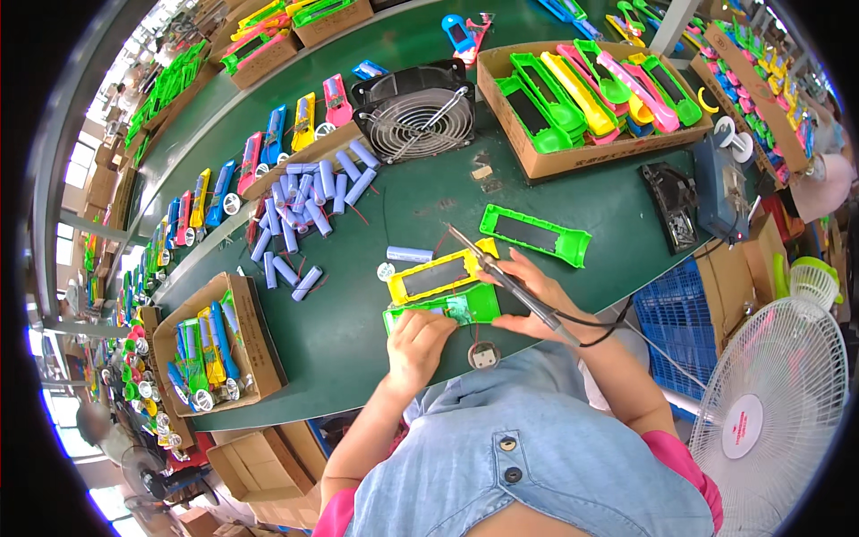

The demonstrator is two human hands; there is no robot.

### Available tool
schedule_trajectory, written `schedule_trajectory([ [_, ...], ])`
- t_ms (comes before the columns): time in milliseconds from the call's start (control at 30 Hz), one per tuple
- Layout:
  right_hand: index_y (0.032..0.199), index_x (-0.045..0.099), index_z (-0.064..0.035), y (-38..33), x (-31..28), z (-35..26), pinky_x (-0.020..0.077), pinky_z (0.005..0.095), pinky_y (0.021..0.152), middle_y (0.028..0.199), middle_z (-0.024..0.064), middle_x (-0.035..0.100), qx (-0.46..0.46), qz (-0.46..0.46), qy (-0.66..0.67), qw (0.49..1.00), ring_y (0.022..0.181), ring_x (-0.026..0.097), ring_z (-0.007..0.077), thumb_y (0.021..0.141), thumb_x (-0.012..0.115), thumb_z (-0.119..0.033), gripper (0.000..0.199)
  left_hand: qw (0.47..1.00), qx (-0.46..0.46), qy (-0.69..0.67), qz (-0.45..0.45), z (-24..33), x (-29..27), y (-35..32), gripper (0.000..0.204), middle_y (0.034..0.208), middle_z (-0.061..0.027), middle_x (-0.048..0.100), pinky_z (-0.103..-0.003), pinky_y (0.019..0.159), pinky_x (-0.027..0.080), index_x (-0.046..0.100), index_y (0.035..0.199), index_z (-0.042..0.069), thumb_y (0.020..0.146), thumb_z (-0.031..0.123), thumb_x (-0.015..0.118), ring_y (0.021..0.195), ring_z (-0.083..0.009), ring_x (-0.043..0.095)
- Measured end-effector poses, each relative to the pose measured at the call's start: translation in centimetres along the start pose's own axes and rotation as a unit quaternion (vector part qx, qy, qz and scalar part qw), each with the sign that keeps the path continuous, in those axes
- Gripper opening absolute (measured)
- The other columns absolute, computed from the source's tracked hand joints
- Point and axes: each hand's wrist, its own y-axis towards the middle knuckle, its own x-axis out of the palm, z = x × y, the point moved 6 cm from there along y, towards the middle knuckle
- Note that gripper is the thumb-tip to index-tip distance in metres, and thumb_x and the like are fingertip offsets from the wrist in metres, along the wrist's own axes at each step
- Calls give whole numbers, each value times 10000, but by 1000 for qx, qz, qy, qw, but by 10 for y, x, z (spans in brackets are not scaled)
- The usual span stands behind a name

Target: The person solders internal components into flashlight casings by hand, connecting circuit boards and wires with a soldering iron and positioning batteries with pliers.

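Note:
My left hand (420,345) grips the near edge of a green plastic housing (486,304), its fingertips partly hidden. Inside that housing lies a small circuit board (458,310) with thin wires. A round silver piece (484,355) hangs from wires at the table edge. In my right hand (534,294) is a soldering iron (510,283), its tip pointing up and left, clear of the board. Just beyond is a yellow housing (434,279), touching or nearly touching the green one. Beside it lie a lilac battery cell (410,254) and a small white reflector (385,270).
Another green housing (535,235) lies beyond my right hand. Loose battery cells (304,197) are heaped at left, near a black fan (419,116). Cardboard boxes of housings (537,164) and assembled lights (267,358) flank the work area. The iron's cable (601,322) trails right.

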Motion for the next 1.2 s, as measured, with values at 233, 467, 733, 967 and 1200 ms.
schedule_trajectory([
  [233, 934, 580, -34, -51, -8, -27, 293, 482, 1017, 724, 61, 661, -26, 214, -30, 976, 599, 626, 178, 722, 713, -100, 259, 997, -64, 37, 38, 10, 10, 8, 208, 811, -51, 538, -331, 614, 423, 645, 797, 96, 621, 12, 715, 734, -224, 526],
  [467, 990, 541, 11, -84, 22, -2, 537, 399, 803, 952, 130, 583, 49, 395, 289, 871, 958, 593, 221, 740, 628, 55, 268, 981, -183, -64, 31, -8, 3, 3, 149, 941, -95, 496, -274, 642, 485, 623, 726, 21, 624, -63, 693, 806, -203, 537],
  [733, 972, 525, 51, -78, 31, 4, 592, 285, 652, 956, 149, 547, 94, 375, 349, 854, 1142, 461, 284, 747, 607, 76, 241, 982, -184, -38, 33, -6, 4, 3, 145, 934, -101, 508, -288, 642, 482, 607, 696, 17, 605, -68, 681, 803, -210, 543],
  [967, 966, 534, 52, -78, 33, 6, 592, 286, 656, 942, 151, 554, 101, 369, 318, 867, 1158, 445, 277, 747, 611, 70, 232, 983, -179, -14, 29, -1, 5, 7, 127, 914, -98, 524, -334, 699, 436, 606, 683, 29, 606, -35, 685, 814, -236, 531],
  [1200, 993, 534, 61, -81, 30, 4, 598, 288, 635, 1059, 153, 505, 108, 394, 384, 828, 1196, 407, 295, 762, 603, 71, 241, 982, -190, -14, 13, -1, 5, 10, 121, 926, -97, 521, -338, 705, 432, 596, 681, 30, 614, -26, 679, 825, -238, 532],
])
